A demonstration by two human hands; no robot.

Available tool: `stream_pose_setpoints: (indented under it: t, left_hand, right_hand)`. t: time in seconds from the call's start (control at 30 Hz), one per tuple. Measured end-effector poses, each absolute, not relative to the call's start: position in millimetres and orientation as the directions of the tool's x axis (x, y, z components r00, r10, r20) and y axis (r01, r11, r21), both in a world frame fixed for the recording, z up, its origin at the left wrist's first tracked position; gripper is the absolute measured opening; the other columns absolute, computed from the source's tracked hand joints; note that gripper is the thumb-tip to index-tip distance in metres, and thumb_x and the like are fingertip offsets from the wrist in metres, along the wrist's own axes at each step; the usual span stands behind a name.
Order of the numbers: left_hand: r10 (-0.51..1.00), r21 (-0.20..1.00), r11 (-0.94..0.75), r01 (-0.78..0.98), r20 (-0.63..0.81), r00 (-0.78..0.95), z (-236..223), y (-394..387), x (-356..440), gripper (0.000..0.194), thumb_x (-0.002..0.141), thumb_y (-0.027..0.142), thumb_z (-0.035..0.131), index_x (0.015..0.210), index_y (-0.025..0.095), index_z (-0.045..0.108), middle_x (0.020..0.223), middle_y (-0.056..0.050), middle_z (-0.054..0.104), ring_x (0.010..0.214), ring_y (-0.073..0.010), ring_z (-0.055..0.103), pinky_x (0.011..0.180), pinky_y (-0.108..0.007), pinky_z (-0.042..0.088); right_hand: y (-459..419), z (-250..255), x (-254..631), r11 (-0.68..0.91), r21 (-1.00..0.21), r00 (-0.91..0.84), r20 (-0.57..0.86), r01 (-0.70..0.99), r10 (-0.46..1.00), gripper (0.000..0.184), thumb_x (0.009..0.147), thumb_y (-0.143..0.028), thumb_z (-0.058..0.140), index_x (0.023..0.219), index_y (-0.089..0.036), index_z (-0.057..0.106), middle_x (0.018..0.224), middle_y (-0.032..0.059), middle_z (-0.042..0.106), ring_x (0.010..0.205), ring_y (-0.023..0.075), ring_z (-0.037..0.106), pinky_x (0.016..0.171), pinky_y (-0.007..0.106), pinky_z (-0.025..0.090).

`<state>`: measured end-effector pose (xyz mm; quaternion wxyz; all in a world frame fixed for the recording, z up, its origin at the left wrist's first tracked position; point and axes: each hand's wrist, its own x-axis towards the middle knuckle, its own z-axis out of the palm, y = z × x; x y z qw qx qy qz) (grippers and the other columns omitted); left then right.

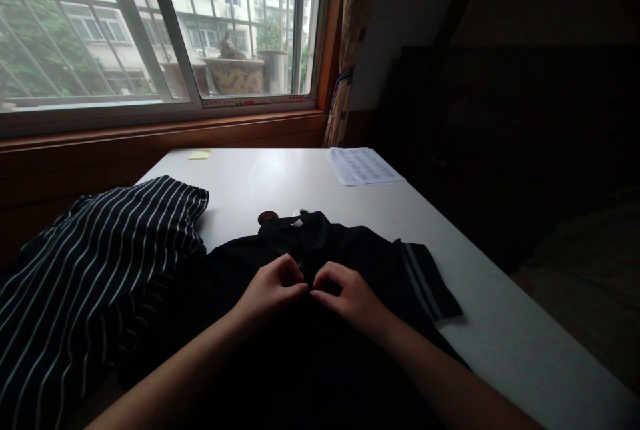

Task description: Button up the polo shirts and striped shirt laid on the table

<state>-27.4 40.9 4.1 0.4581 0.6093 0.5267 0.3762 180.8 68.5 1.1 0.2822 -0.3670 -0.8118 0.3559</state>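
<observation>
A black short-sleeved polo shirt (365, 243) lies spread on the white table, its collar pointing toward the window. Two grey stripes run round the cuff of its right-hand sleeve. Just below the collar, my left hand (273, 283) pinches the front of the shirt with thumb and fingertips. Facing it, my right hand (347, 293) makes a similar pinch, and the two sets of fingertips almost meet. The dark cloth between them hides any small detail such as a button. Beyond the collar sit a brown round object (268, 217) and a white round one (301, 213), both partly covered.
A dark cloth with white stripes (110, 243) is heaped along the left side of the white table (240, 177). Printed sheets (365, 167) lie at the far right corner, a yellow note (199, 155) at the far left. Behind stands a barred window (200, 30) with a curtain (345, 63).
</observation>
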Motion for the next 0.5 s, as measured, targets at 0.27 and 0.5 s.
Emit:
stream_pose_setpoints:
  t: [0.27,0.5]
  left_hand:
    - [0.993,0.953,-0.030,0.301,-0.006,0.118,6.2,38.6,-21.5,0.012,0.072,0.020,0.070,0.078,0.016,0.060,0.076,-0.001,0.064,0.072,-0.0167,0.059,0.063,-0.024,0.044]
    - [0.994,0.951,-0.045,0.305,0.012,0.110,1.3,38.9,-21.0,0.011,0.072,0.018,0.068,0.080,0.017,0.060,0.077,-0.001,0.064,0.074,-0.0168,0.058,0.064,-0.025,0.043]
  right_hand:
    - [67.7,-1.0,179.6,0.505,-0.773,-0.579,0.224,0.384,0.784,0.006,0.084,-0.022,0.070,0.084,-0.021,0.064,0.087,0.0000,0.063,0.082,0.0160,0.060,0.075,0.028,0.047]
    - [67.4,-0.2,179.7,0.517,-0.768,-0.587,0.233,0.377,0.775,0.008,0.084,-0.022,0.070,0.084,-0.021,0.063,0.086,-0.0002,0.062,0.081,0.0158,0.060,0.074,0.028,0.046]
